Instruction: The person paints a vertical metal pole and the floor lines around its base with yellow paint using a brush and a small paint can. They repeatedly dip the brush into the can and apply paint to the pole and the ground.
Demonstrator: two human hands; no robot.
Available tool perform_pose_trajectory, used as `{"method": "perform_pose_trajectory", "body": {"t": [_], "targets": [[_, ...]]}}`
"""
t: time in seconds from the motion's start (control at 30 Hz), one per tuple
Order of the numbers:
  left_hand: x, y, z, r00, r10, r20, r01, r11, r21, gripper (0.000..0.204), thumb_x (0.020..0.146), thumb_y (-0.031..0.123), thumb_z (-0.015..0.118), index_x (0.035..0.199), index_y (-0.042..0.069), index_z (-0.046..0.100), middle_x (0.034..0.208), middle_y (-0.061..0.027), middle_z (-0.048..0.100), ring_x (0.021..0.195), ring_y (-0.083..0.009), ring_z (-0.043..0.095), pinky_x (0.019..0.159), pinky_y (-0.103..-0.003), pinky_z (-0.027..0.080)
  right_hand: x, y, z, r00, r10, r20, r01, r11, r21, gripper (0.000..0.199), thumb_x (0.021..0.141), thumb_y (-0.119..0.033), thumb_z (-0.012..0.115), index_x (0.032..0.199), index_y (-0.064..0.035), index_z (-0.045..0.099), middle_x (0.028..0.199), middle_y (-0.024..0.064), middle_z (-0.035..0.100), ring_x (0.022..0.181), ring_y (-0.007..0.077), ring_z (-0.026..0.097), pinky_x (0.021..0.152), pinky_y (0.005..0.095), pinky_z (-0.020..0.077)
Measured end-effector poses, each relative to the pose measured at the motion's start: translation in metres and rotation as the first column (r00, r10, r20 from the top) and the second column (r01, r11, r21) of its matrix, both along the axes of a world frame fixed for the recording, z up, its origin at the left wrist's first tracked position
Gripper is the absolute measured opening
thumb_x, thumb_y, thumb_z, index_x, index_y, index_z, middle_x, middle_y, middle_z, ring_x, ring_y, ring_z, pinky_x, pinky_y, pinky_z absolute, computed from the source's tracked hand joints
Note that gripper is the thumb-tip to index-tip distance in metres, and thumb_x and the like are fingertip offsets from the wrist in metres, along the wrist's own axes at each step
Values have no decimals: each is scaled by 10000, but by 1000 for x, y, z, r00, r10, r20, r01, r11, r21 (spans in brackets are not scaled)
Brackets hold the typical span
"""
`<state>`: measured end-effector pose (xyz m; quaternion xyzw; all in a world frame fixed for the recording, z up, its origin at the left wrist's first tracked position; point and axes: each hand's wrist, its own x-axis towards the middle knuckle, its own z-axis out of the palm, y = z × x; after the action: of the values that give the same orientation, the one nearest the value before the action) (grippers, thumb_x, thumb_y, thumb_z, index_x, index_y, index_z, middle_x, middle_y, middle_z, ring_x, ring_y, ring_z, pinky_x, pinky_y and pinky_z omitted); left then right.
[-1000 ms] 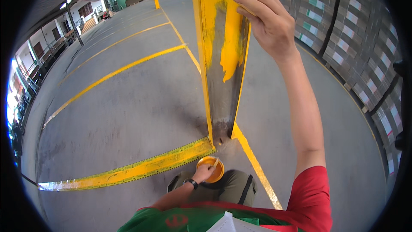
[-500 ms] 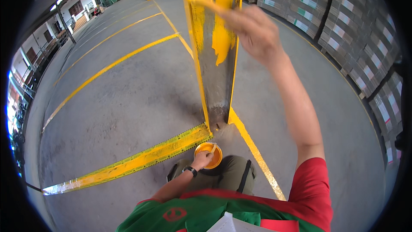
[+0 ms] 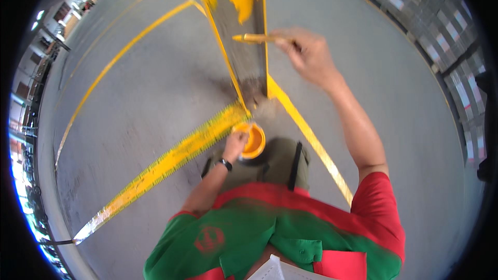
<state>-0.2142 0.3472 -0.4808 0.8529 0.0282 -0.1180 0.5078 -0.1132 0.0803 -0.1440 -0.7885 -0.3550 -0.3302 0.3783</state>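
In front of me rises a steel column (image 3: 241, 59), yellow on its upper part and along its edges, bare grey lower down. My right hand (image 3: 307, 54) is closed around the handle of a paintbrush (image 3: 254, 38). The brush lies level in front of the bare stretch, its yellow tip pointing left; whether it touches the steel I cannot tell. By my knees, a small bucket (image 3: 263, 142) holds orange-yellow paint. My left hand (image 3: 236, 145) grips the bucket at its left rim, the fingers partly hidden. A pale stick-like piece beside those fingers is blurred.
A wide yellow floor stripe (image 3: 171, 168) with black-and-yellow edging runs left from the column's foot. A narrower yellow line (image 3: 311, 137) runs toward me on the right. Stacked cartons (image 3: 446, 36) stand far right. Further yellow lines (image 3: 111, 75) cross the grey floor at left.
My right hand has brought the paintbrush down from the yellow upper part of the column to its bare lower part. The view has tilted downward; my left hand stays at the bucket.
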Motion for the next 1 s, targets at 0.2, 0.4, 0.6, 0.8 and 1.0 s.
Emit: {"method": "perform_pose_trajectory", "body": {"t": [0.2, 0.4, 0.6, 0.8, 1.0], "targets": [[16, 0, 49, 999, 30, -22, -34, 978, -204, 275, 1021, 266, 582, 918, 29, 674, 794, -25, 653, 766, -109, 603, 744, -281, 474, -62, -23, -53, 832, -140, -538, 82, 988, -130, 290, 995, -261, 659, 1156, -37, 750, 757, 66, 689, 625, 123, 527, 594, 308, 461], [20, -7, 103, 996, 82, 35, -65, 939, -338, 271, 1026, 227, 550, 948, -1, 674, 798, -21, 647, 779, -100, 593, 755, -258, 468, -78, 0, -121, 695, -92, -713, 19, 994, -110, 260, 989, -222, 665, 1125, -17, 750, 788, 97, 715, 676, 121, 589, 648, 311, 499], [27, -12, 117, 990, 79, 116, -51, 973, -224, 268, 1018, 215, 558, 955, -13, 684, 814, -25, 658, 786, -95, 592, 762, -256, 472, -70, 39, -195, 854, -79, -515, -85, 954, -287, 241, 873, -212, 760, 1084, -99, 787, 898, 120, 721, 900, 336, 655, 828, 422, 533], [32, -20, 129, 979, 113, 172, -76, 975, -210, 256, 993, 192, 580, 941, -27, 704, 797, -30, 670, 767, -98, 603, 734, -264, 476, -53, 63, -230, 864, -367, -346, 41, 735, -677, 203, 907, -346, 720, 1058, -251, 818, 1041, 82, 619, 1069, 306, 553, 943, 412, 454], [32, -23, 139, 976, 132, 173, -110, 985, -129, 276, 987, 208, 590, 924, -33, 711, 758, -45, 673, 733, -103, 608, 695, -275, 480, -48, 77, -233, 833, -436, -339, 45, 665, -745, 227, 885, -400, 723, 1030, -259, 825, 1103, 62, 633, 1111, 283, 537, 943, 421, 435]]}}
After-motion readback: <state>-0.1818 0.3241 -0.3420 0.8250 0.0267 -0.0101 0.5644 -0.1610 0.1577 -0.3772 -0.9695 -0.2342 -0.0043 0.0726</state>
